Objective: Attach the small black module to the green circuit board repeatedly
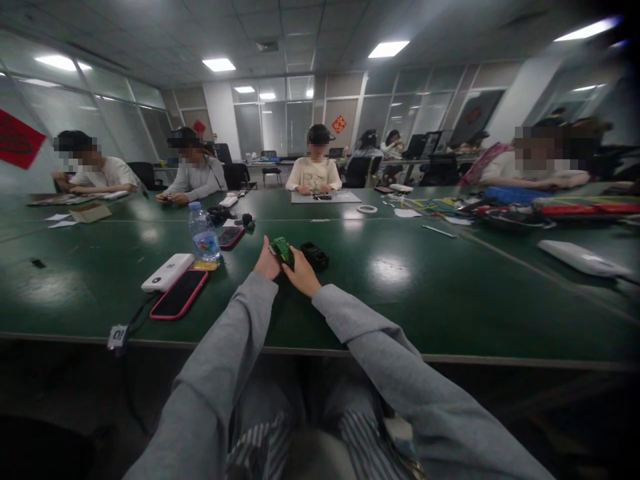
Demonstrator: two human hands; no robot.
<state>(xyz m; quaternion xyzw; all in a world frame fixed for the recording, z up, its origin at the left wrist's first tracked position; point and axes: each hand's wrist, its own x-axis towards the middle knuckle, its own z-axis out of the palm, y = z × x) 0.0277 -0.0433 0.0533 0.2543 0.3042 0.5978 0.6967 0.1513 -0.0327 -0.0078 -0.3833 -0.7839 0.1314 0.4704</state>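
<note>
A small green circuit board (281,249) is held between my two hands above the green table (425,313). My left hand (269,261) grips its left side, thumb up along the edge. On the right side, the fingers of my right hand (301,273) close on the same board, which is tilted. Just beyond my right hand lies a black plastic case (315,255) on the tabletop; its inside is too dark to make out.
Left of my hands are a water bottle (204,233), a white power bank (169,272), a pink-edged phone (179,294) and another phone (231,237). Cables (445,205) and a white device (583,259) lie to the right. Several people sit around the table.
</note>
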